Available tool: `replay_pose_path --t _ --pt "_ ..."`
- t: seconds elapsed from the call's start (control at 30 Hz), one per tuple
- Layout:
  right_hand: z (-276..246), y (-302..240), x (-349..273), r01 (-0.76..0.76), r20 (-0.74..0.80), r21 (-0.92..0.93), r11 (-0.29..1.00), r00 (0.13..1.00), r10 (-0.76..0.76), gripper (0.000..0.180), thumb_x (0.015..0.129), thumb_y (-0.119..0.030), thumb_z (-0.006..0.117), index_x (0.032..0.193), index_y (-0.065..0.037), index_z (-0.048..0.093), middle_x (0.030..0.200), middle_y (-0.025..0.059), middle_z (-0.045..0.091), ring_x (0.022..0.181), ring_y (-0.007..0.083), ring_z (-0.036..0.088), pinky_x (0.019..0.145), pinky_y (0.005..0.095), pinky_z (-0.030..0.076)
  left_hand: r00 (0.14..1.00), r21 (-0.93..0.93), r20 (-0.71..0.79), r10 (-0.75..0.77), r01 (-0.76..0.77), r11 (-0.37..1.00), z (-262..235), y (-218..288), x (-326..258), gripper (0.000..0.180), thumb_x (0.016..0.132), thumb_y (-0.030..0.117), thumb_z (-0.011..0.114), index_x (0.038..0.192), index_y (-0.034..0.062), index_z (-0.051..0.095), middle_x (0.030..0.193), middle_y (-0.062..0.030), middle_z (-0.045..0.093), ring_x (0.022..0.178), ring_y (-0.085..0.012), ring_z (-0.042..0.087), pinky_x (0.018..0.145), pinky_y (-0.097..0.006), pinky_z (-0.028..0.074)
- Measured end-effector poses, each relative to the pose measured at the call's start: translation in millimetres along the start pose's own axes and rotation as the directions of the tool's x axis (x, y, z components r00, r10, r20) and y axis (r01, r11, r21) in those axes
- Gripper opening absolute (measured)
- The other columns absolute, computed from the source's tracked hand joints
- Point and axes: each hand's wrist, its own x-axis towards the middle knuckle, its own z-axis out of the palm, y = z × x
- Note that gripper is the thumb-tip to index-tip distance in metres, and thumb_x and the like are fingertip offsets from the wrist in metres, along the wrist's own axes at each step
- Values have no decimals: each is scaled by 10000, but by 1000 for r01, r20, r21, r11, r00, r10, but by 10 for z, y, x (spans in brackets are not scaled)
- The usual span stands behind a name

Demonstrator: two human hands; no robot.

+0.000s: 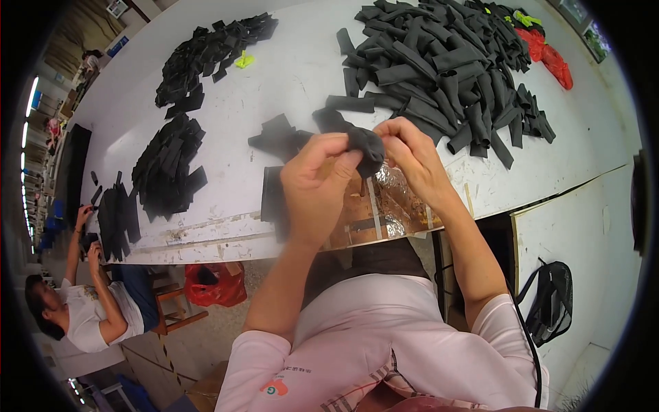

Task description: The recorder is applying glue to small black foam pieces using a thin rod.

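A black fabric tube (368, 152), bunched and rounded at its near end, is held up in front of me. The fingers and thumb of my left hand (317, 184) pinch it from the left. At its right edge my right hand (416, 161) has thumb and fingertips closed together on the fabric. Below both hands lies a brown board (347, 223) with shiny clear tape on the table edge. Several black fabric pieces (274, 137) lie just beyond my left hand, and another flat black piece (272, 196) rests beside its wrist.
A large heap of black fabric tubes (439, 65) covers the far right of the white table (226, 154). Flat black pieces (168, 165) are piled to the left. Red plastic bags (549, 58) lie at the back right. A co-worker (103, 305) sits at the left.
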Motion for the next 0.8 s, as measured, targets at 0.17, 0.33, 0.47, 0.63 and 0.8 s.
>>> replay_pose_path --t 0.17,0.33,0.47,0.63,0.8 --pt "-75 -439 13 568 396 -675 470 817 -420 227 726 -211 590 735 -5 495 641 104 495 612 265 506 508 332 392 938 -487 -309 -158 -13 873 138 263 -89 44 803 -40 504 822 -23 540 830 -35 554 750 -70 496 717 -205 404" --pt "35 105 -73 476 350 -536 697 877 -331 185 752 -193 574 732 -12 538 647 117 535 616 312 523 515 390 413 943 -237 -280 -180 114 965 110 -162 -248 104 786 -3 540 881 -43 533 860 -83 568 774 -116 530 758 -248 416" --pt "-4 106 -107 421 248 -502 756 907 -340 202 763 -196 565 710 -3 536 632 147 532 594 325 519 517 393 404 945 -639 32 -326 270 720 160 66 38 146 764 30 576 882 -52 549 889 -121 586 826 -147 555 785 -276 430" --pt "39 135 -157 354 237 -388 851 931 -279 254 795 -184 514 627 6 503 629 156 526 591 332 513 524 392 398 932 -188 186 -310 344 920 196 50 118 108 721 -16 606 821 -28 566 741 -46 587 657 -61 518 612 -187 431" --pt "5 194 -116 149 314 -347 926 949 -35 279 817 -215 482 654 10 513 640 167 527 621 343 516 548 403 405 981 330 108 -163 119 936 194 -41 100 90 725 24 601 704 -18 525 768 -33 567 660 -47 495 551 -196 403"
